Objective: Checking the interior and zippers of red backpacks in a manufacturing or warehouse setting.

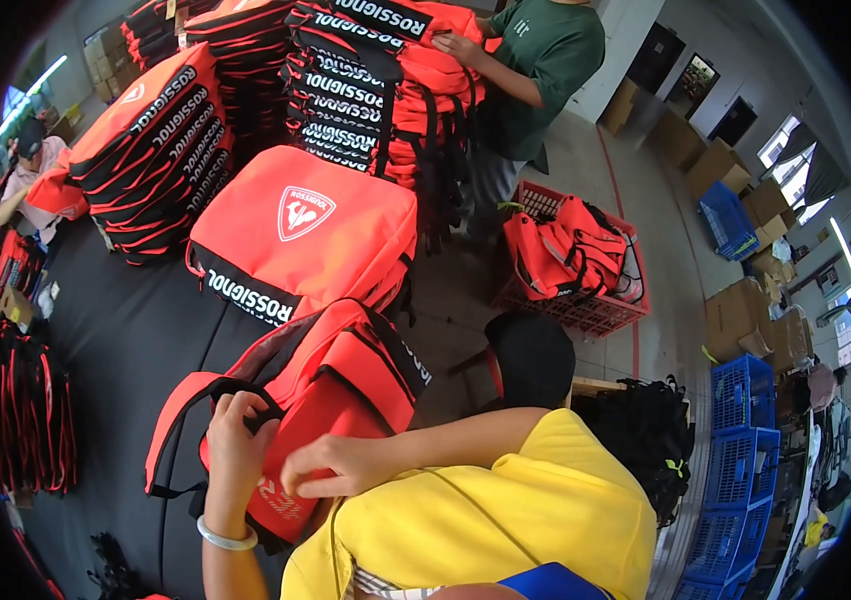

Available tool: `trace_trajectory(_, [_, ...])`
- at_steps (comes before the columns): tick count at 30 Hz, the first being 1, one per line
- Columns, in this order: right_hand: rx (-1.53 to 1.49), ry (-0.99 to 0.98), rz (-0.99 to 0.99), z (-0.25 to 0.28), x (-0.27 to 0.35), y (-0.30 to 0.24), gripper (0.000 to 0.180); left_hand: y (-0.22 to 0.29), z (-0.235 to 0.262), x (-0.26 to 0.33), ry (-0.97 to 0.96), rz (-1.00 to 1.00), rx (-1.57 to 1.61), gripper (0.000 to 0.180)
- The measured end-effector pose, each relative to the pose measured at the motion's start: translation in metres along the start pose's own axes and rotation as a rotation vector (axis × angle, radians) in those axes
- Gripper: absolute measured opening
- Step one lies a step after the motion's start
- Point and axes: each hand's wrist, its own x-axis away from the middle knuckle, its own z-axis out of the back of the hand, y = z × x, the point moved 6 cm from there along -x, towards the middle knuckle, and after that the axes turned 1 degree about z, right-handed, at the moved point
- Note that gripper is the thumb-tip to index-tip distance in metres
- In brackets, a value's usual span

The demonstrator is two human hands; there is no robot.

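A red and black backpack (330, 405) stands in front of me on the dark table, with white lettering low on its red panel. My left hand (235, 440), with a white bracelet at the wrist, is closed on a black part at the upper end of the backpack's padded shoulder strap (173, 420). The strap bends out to the left in a loop. My right hand (330, 465) lies over the red panel with its fingers loosely bent and apart, holding nothing that shows. Just beyond lies a stack of red bags (320, 225) with a white shield emblem on top.
Tall piles of folded red and black bags (160, 150) stand along the far table (115, 310). A person in a green shirt (545, 70) handles one pile. A red crate (585, 315) of bags sits on the floor. Blue crates (740, 450) and cartons (740, 315) line the right side.
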Motion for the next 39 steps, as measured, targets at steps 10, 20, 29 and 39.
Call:
trace_trajectory(10, [-0.274, 0.028, -0.405, -0.001, 0.094, 0.059, 0.037, -0.011, 0.014, -0.027, -0.132, -0.072, 0.016, 0.033])
trace_trajectory(20, [0.564, 0.013, -1.625, 0.035, 0.258, 0.179, 0.069, -0.031, 0.010, -0.024, -0.208, -0.034, 0.157, 0.038])
trace_trajectory(29, [0.086, 0.312, -1.313, 0.101, 0.305, 0.108, 0.034, -0.023, -0.004, -0.015, -0.258, -0.128, 0.132, 0.046])
trace_trajectory(39, [0.575, 0.704, -0.453, 0.131, 0.113, -0.016, 0.020, -0.003, -0.019, 0.005, -0.123, -0.259, -0.260, 0.040])
